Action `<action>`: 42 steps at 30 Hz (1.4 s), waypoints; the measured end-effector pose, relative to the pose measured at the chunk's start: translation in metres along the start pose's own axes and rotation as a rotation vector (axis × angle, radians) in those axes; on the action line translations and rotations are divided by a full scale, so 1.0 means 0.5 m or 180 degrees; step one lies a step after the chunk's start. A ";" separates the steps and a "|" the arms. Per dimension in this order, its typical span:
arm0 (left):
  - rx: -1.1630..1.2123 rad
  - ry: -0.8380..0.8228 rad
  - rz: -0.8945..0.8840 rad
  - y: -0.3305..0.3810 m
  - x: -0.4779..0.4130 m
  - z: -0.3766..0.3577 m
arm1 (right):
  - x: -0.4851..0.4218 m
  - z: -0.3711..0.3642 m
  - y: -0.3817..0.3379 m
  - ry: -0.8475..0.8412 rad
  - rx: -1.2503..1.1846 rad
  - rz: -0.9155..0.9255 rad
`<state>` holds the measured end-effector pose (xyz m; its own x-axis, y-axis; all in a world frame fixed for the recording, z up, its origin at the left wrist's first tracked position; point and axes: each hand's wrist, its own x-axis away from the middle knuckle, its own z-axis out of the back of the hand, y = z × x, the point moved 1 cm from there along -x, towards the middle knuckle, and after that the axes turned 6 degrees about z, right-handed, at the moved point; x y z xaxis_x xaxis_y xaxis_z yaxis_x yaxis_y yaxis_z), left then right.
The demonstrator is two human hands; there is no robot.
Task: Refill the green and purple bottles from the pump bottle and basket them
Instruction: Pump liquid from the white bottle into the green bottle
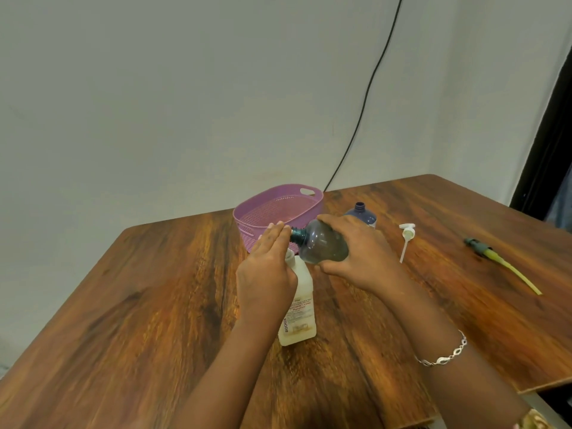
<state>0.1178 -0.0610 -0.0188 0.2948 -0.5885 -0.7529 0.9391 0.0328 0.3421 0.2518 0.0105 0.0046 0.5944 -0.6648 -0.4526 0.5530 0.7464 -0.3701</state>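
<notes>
Wooden table (154, 305), pale wall behind: right hand (362, 255) grips the green bottle (325, 246) lying sideways, neck pointing left above the open pump bottle (301, 305); left hand (266, 274) covers its shoulder, grip hidden from me.

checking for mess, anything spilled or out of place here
No spill shows. The green bottle is tipped sideways in the right hand, neck above the open pump bottle, seemingly backwards for a refill.

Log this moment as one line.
right hand grips green bottle, tilted sideways | left hand at pump bottle mouth, fingers straight | purple bottle uncapped, beside basket
</notes>
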 end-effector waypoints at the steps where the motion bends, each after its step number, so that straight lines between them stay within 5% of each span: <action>1: -0.0022 0.0037 0.0011 0.003 0.004 -0.003 | -0.001 0.000 0.001 0.0005 0.0021 0.0008; 19: -0.0136 0.0207 -0.0232 -0.002 0.025 -0.030 | 0.006 -0.019 0.017 -0.0034 -0.0213 -0.0108; 42: -0.0427 -0.0261 -0.0386 -0.005 0.007 0.003 | 0.009 -0.004 0.004 -0.0104 -0.0152 -0.0097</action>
<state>0.1164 -0.0644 -0.0214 0.1679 -0.6583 -0.7338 0.9836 0.0619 0.1695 0.2544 0.0088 0.0001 0.5968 -0.6874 -0.4140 0.5432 0.7258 -0.4221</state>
